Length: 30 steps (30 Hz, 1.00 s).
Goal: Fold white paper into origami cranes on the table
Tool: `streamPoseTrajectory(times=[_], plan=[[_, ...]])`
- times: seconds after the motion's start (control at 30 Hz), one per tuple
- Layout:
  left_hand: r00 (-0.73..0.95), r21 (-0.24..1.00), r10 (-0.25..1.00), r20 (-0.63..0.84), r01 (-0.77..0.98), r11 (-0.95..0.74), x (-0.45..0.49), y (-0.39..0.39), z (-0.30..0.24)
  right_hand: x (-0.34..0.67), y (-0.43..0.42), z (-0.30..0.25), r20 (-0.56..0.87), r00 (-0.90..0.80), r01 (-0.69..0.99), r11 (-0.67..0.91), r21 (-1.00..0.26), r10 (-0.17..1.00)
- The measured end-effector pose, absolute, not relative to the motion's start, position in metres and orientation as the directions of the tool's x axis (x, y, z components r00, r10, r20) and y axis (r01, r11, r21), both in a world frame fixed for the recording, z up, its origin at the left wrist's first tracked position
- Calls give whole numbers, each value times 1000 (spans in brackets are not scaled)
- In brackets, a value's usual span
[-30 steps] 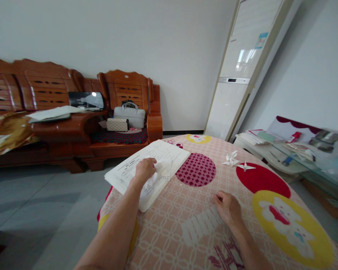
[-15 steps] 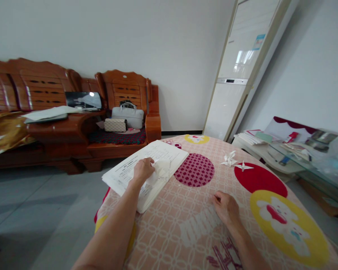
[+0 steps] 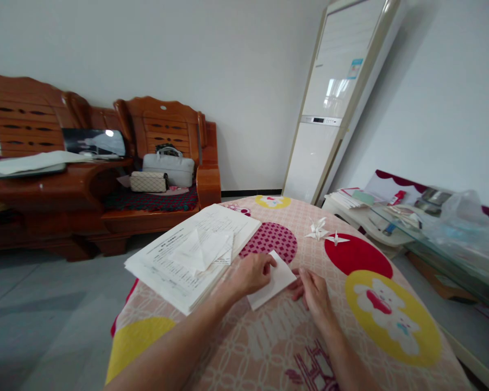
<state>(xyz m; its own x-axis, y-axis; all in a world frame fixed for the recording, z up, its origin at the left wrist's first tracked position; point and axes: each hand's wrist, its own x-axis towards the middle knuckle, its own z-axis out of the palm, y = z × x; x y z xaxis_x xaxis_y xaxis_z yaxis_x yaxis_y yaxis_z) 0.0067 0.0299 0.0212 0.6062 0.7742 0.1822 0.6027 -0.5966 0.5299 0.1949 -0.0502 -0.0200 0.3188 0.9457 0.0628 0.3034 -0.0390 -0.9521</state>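
A white square of paper [image 3: 272, 287] lies just above or on the patterned tablecloth in front of me, between my hands. My left hand [image 3: 253, 276] has its fingers curled and closed on the paper's upper left side. At the right corner, my right hand [image 3: 314, 293] pinches the same paper between thumb and fingers. To the left rests a stack of printed sheets [image 3: 158, 266], with loose folded white papers [image 3: 206, 251] on top. Beyond my right hand sit two folded paper cranes, one larger [image 3: 318, 230] and one smaller [image 3: 336, 238].
The round table's cloth [image 3: 228, 347] hangs over its edge. A wooden sofa [image 3: 163, 212] with handbags [image 3: 169, 168] stands at the back left, and a tall air conditioner [image 3: 315, 146] behind. A glass-topped stand [image 3: 407, 228] with papers and a plastic bag is at the right.
My left hand has moved right from the paper stack to the tablecloth with a white square of paper. My right hand has closed on that paper's corner. The view has turned slightly right.
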Motion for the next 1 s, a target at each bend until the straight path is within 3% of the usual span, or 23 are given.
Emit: streamPoseTrajectory(times=[0.23, 0.37, 0.5, 0.67, 0.83, 1.0], plan=[[773, 459, 618, 144, 501, -734, 19, 14, -2, 194, -48, -21, -40, 271, 157, -86, -984, 962], [829, 455, 540, 146, 429, -781, 17, 15, -6, 194, -47, -24, -36, 247, 155, -76, -985, 968], [774, 451, 609, 174, 487, -748, 10, 27, -9, 197, -48, -25, -70, 314, 157, -124, -980, 947], [681, 433, 708, 184, 591, -681, -1, 37, -7, 207, -52, -25, -74, 541, 62, -128, -990, 837], [794, 473, 578, 187, 443, -762, 13, 16, -6, 210, -54, -21, -70, 626, -12, -80, -997, 777], [861, 395, 482, 165, 390, -832, 27, 2, -6, 200, -56, -18, -143, 572, -45, -144, -989, 807]])
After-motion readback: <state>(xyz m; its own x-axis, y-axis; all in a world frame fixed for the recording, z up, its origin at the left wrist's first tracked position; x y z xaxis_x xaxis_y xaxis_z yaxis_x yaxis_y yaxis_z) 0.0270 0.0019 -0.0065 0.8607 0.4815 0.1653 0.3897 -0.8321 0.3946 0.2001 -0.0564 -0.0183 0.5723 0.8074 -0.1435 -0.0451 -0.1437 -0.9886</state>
